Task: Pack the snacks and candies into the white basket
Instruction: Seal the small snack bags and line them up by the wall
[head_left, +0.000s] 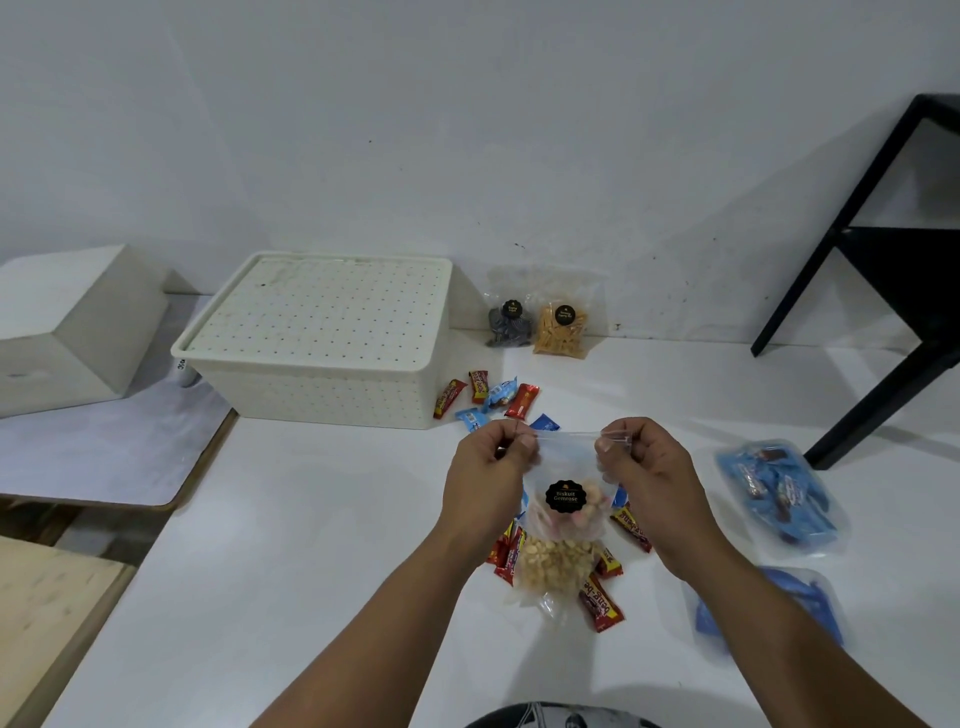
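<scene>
We see both hands raised over the white table (322, 571), holding one clear zip bag of biscuits (566, 512) between them. The left hand (488, 467) pinches the bag's top left corner, the right hand (641, 462) pinches the top right corner, fingers closed on the plastic, the top edge stretched taut between them. The bag hangs upright with a black round label facing us; small pale and pink biscuits sit in its lower part.

Under the bag, on the table, lies a second clear bag of pale round snacks (553, 566), with red wrapped candy bars (600, 603) scattered around and partly beneath it.

The white basket (322, 358) stands at the back left of the table, lid on, well apart from the hands. Just beside its right front corner lies a small cluster of red and blue candies (491, 397). Against the wall behind those stand two more clear bags, one with dark snacks (510, 325), one with orange sticks (562, 330), touching each other.

To the right of the hands we see a clear pack of blue-wrapped candies (776, 493), and nearer to us another blue pack (769, 608), blurred. A black frame (883, 291) stands at far right; a white box (67, 332) sits at far left.
</scene>
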